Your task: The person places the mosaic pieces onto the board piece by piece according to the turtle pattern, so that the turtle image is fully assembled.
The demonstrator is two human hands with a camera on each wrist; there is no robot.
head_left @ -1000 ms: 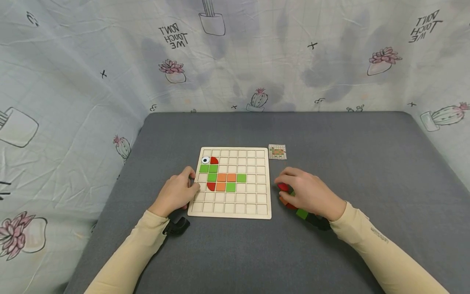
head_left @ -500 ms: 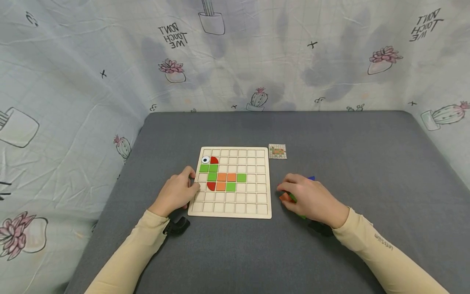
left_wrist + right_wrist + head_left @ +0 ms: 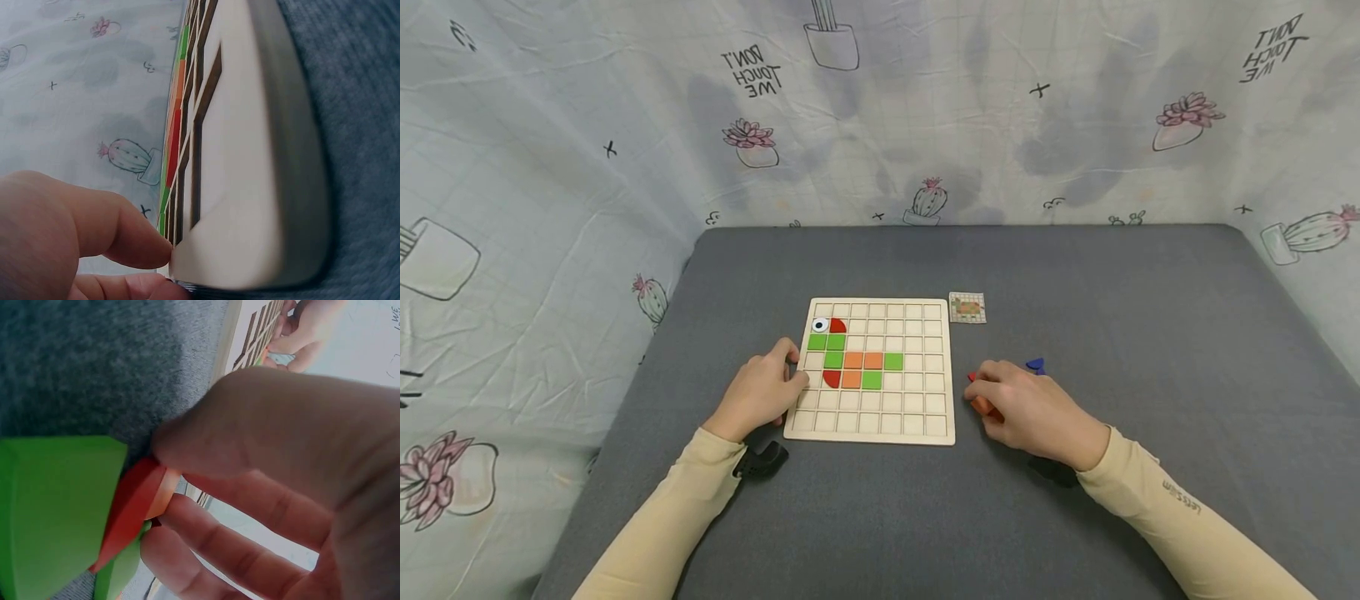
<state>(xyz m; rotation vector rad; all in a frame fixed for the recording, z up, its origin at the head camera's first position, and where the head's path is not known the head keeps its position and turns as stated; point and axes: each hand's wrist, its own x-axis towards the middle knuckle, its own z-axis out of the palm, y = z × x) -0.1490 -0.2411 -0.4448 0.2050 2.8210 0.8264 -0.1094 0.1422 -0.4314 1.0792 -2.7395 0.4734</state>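
My left hand [image 3: 762, 390] grips the left edge of a pale wooden grid board [image 3: 917, 425], thumb and fingers at its rim. On the board lie green tiles [image 3: 871, 380], orange tiles [image 3: 862, 360], red quarter-round tiles [image 3: 832, 379] and a white eye tile [image 3: 820, 325]. Right of the board, my right hand [image 3: 1033, 408] bends over a small pile of blocks. Its thumb and fingertips pinch an orange block [image 3: 164, 495], partly hidden. Against it in the right wrist view are a red block [image 3: 130, 503] and a large green block [image 3: 59, 512].
A small patterned card [image 3: 967, 308] lies by the board's upper right corner. Blue pieces [image 3: 1036, 365] lie just behind my right hand. The grey table [image 3: 1135, 317] ends at a printed cloth [image 3: 880, 125] at the back and sides.
My right hand has shifted slightly over the pile, from beside a red piece to the orange block. Blue pieces have come into view behind it. The left hand and board stay still.
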